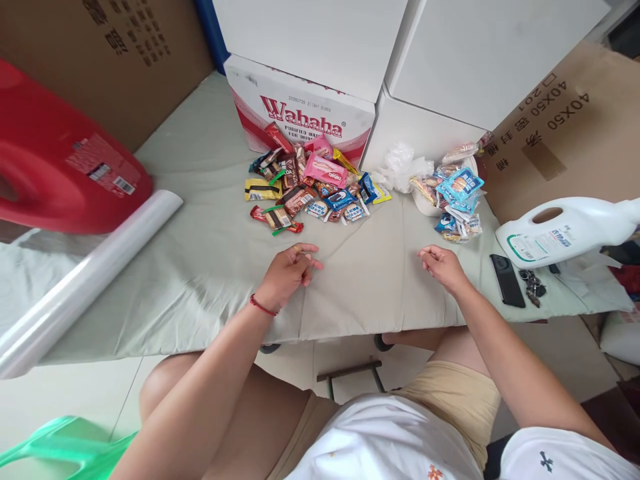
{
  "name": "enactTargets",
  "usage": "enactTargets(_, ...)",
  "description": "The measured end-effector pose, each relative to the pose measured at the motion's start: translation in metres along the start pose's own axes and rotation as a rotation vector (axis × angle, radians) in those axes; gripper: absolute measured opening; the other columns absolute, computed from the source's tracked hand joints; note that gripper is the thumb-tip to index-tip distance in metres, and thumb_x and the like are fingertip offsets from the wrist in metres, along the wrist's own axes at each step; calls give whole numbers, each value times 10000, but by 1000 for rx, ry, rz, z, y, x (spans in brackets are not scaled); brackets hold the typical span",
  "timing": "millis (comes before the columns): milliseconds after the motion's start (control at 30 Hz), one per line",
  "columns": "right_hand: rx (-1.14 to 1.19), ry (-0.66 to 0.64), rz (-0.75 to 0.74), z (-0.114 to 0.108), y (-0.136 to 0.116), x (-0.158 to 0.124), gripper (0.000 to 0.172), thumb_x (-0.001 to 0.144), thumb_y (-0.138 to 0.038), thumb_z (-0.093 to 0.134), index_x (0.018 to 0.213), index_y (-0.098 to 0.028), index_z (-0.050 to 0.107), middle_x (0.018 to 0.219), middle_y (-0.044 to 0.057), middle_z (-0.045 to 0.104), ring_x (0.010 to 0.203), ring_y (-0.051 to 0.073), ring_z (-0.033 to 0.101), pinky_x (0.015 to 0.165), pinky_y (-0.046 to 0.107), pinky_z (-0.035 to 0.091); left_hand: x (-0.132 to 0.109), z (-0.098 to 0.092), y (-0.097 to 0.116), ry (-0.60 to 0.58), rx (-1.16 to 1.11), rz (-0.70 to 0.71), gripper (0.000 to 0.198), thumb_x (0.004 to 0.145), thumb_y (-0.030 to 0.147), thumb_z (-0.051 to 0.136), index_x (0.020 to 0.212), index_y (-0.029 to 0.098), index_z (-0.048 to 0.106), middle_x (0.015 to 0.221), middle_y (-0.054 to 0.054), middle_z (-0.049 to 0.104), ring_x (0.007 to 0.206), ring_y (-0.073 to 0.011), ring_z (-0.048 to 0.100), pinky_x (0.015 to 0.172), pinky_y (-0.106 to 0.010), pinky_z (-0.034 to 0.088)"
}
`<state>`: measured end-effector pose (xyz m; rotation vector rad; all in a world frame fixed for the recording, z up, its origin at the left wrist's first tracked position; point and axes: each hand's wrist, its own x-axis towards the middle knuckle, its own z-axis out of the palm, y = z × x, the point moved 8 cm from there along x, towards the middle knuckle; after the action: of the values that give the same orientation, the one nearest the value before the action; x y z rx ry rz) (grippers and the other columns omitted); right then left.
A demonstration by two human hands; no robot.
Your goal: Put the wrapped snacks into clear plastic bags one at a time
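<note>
- On a pale green cloth (360, 267), in front of a white and red box (305, 100) printed "Wahaha": a loose pile of snack packets (300, 187), small, shiny, overlapping at many angles.
- Near the middle, large and bright: a pink packet (326, 171) lettered "nabati".
- At the left edge, lying flat: a yellow packet (263, 189) with a dark printed panel.
- At the front left, over red wrapping: a clear wrapper (278, 219) with green ends, beige food visible through it.
- In the centre: a brown packet (296, 199), glossy and creased.
- Toward the right: a dark blue packet (341, 200), with a white wrapper (356, 211) bearing blue lettering just in front.
- Well to the right, in and around a white tub (426, 205): more packets, mainly light blue or clear.
- Before the pile, apart from it: the left hand (295, 265), relaxed, fingers extended, grasping nothing.
- Before the tub, apart from it: the right hand (441, 264), fingers curled inward; impossible to tell whether empty.
</note>
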<state>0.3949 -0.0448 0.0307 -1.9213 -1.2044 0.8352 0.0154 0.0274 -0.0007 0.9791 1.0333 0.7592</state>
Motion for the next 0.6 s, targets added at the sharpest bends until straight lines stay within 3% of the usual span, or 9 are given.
enactTargets(100,-95,-65,-20,5,-7,10,367,797,-561,680,793,-194,664,554,-33,546,474,103,382,486,252,272,2,-8,4,70,-88,39,371,717,266,681,1067,173,599,886,-50,736,479,-84,538,486,-238,337)
enactTargets(233,-194,-37,-67,13,-31,57,361,807,-541,675,713,-196,629,563,-26,560,482,108,384,506,268,281,6,-8,9,60,-92,104,231,663,200,638,889,157,651,917,-59,718,601,-110,620,551,-246,392)
enactTargets(333,-333,72,-151,25,-61,104,247,845,-401,665,742,-176,652,626,-7,614,549,117,447,591,280,344,10,-5,8,36,-18,111,151,662,208,635,800,154,666,792,-38,694,606,-113,586,569,-251,394)
enactTargets(433,-442,227,-245,41,-96,147,120,854,-257,691,901,-147,691,733,24,664,710,141,512,760,322,387,15,-1,4,12,43,88,156,664,221,629,798,153,673,780,-28,694,578,-103,544,561,-251,383)
enactTargets(500,-460,291,-266,53,-112,172,153,837,-207,727,977,-167,679,781,37,664,790,169,518,832,363,384,17,3,4,-21,69,82,167,673,231,622,809,153,680,802,-26,700,568,-97,530,554,-248,373)
enactTargets(600,-397,335,-237,62,-123,199,171,789,-200,788,841,-224,627,736,28,598,810,205,527,811,373,386,17,7,9,-71,98,102,156,696,242,622,806,153,687,799,-21,697,573,-94,530,559,-242,370)
